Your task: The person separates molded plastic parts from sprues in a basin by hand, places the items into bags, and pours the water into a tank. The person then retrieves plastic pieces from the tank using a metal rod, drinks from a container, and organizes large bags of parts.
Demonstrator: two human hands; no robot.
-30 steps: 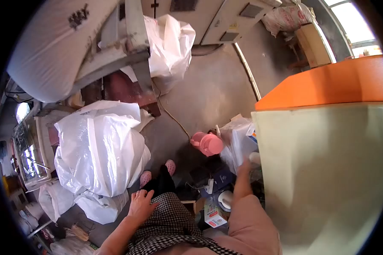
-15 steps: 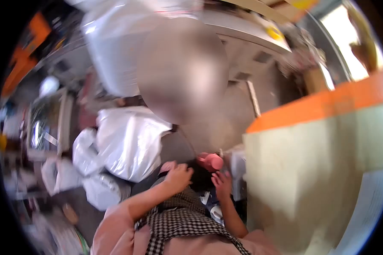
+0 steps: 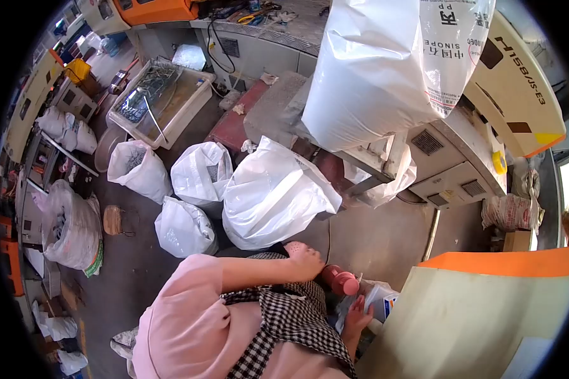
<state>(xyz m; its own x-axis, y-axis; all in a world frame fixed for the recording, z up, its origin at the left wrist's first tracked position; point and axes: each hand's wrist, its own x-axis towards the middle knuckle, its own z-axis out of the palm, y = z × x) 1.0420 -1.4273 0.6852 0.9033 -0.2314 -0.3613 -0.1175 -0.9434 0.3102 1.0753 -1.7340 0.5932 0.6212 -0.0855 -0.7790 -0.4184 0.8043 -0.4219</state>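
My left hand (image 3: 308,263) lies low in the middle of the view, over my lap, beside a dotted pink item (image 3: 294,248). Its back faces up and its fingers are too hidden to read. Just right of it is a red bottle-like container with a pink round top (image 3: 346,283). Below that container, my right hand (image 3: 358,318) has its fingers stretched out and apart, beside a clear plastic bag (image 3: 378,295) with a blue-and-white packet (image 3: 390,306). Nothing shows in the right hand. A checked apron (image 3: 291,316) covers my front.
White sacks (image 3: 275,196) stand on the floor ahead. A large printed sack (image 3: 373,76) rises above them on a stand. A white tub (image 3: 164,104) is at upper left. A pale panel with an orange edge (image 3: 499,260) blocks the right side.
The view has swung, shifting the sacks and panel, and is sharper. The blurred round shape is gone. My left hand has come nearer the red container, its fingers now less visible.
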